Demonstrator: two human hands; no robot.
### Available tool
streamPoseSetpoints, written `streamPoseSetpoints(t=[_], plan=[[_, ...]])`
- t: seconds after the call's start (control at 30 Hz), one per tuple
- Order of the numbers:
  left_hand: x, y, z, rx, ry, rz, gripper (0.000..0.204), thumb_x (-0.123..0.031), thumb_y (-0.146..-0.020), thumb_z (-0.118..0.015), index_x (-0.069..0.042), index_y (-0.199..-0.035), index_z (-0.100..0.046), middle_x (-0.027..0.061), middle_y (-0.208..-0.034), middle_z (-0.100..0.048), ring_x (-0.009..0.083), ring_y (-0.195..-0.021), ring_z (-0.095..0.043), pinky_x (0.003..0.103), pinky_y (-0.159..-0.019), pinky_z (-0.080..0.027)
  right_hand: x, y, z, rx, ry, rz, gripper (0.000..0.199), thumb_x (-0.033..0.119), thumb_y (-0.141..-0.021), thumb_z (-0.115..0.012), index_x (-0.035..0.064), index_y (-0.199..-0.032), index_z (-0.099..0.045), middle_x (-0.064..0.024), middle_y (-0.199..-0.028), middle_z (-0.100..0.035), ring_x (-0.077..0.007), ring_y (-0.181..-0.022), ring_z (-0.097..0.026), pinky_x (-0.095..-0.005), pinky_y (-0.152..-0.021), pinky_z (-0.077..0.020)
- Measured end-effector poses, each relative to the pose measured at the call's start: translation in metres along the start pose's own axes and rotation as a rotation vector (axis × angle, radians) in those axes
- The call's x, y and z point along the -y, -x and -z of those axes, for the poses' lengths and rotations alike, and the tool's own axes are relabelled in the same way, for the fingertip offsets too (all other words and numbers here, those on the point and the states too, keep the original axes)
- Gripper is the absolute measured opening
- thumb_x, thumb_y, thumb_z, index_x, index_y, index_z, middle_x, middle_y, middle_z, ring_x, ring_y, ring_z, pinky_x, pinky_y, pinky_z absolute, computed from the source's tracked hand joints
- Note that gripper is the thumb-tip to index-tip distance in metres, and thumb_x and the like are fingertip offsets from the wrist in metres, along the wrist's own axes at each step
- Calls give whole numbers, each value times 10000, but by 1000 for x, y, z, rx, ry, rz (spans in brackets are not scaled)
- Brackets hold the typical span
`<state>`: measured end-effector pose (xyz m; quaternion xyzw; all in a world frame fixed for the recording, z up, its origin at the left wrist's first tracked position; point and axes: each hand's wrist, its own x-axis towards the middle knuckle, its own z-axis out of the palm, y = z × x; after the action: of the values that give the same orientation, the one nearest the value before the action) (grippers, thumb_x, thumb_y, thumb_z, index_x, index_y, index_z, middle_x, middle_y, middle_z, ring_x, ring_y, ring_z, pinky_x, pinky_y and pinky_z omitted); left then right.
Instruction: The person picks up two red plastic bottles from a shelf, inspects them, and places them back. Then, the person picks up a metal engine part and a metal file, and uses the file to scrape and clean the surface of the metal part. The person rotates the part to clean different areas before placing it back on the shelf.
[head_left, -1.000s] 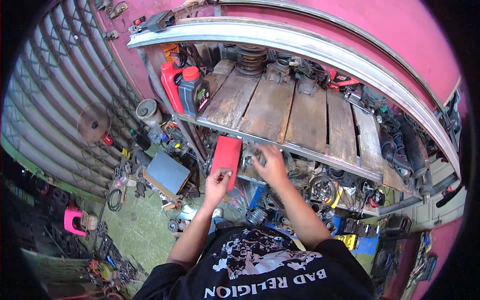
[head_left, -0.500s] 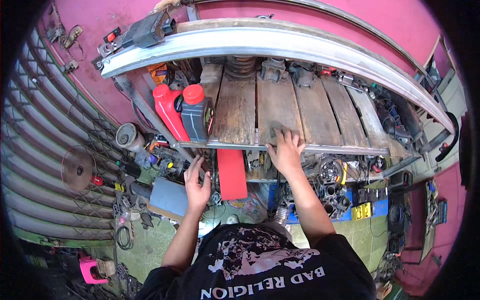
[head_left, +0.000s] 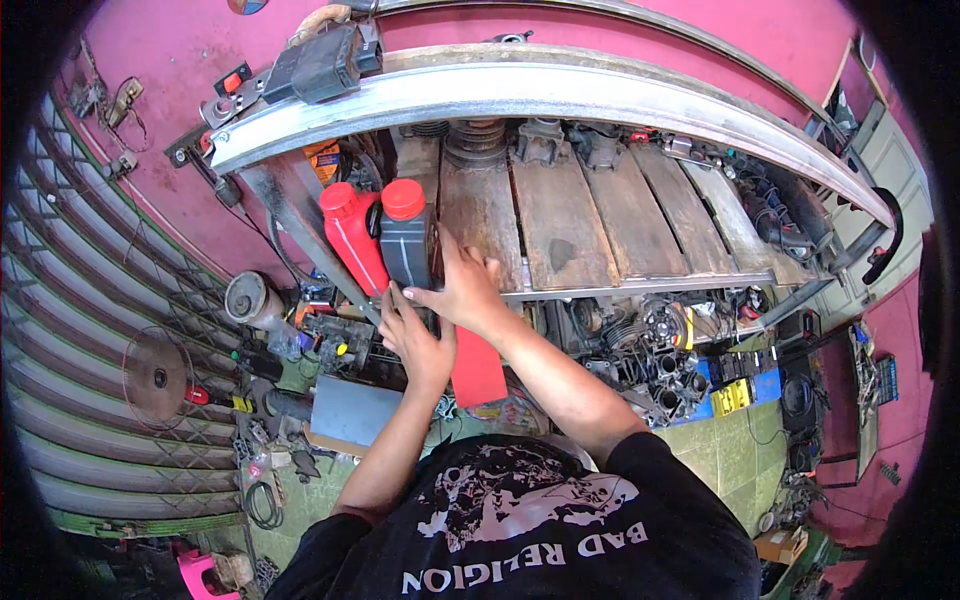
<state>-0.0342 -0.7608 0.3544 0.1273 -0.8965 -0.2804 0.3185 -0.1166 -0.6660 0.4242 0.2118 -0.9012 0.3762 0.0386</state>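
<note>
A dark grey bottle [head_left: 408,250] with a red cap stands upright at the left front of a plank shelf [head_left: 565,222]. Against its left side leans a red bottle [head_left: 355,240]. My right hand [head_left: 467,287] is at the grey bottle's lower right side, its thumb across the front and its fingers spread, some reaching past the bottle. Just below, my left hand [head_left: 418,345] has its fingers stretched up to the shelf's front edge, by the bottle's base. Whether those fingertips touch the bottle I cannot tell.
A white metal beam [head_left: 560,80] crosses above the shelf. Metal engine parts [head_left: 480,145] line the back. Below hang a red panel [head_left: 480,370] and more engine parts [head_left: 670,380]. A grey box [head_left: 355,412] sits lower left, near a fan [head_left: 160,378].
My right hand has moved left from the shelf's middle planks to the grey bottle. My left hand has shifted right and up to the bottle's base. The view has shifted slightly.
</note>
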Motion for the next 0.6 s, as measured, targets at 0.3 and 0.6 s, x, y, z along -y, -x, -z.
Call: streamPoseSetpoints(t=[0.3,0.6], plan=[[-11,-5,-8,-23,-40,97,1019,-328,-844,-786,15,-1617,-217,317,-1532,-340,511,-1363,-360,624,-1116,-307,-30,-57,-1,84,-123,103,1485,544,-559,-959,15,-1654,-106,-264,-1562,-453,-482,-1386,-425,-597,-1137,-298],[-39,-2,-20,82,-42,86,996,-364,-841,-785,50,-1592,-277,309,-1513,-367,493,-1333,-394,624,-1080,-333,-63,-47,29,69,-6,101,1441,537,-549,-964,-34,-1620,-188,-272,-1469,-541,-459,-1329,-484,-594,-1093,-338]])
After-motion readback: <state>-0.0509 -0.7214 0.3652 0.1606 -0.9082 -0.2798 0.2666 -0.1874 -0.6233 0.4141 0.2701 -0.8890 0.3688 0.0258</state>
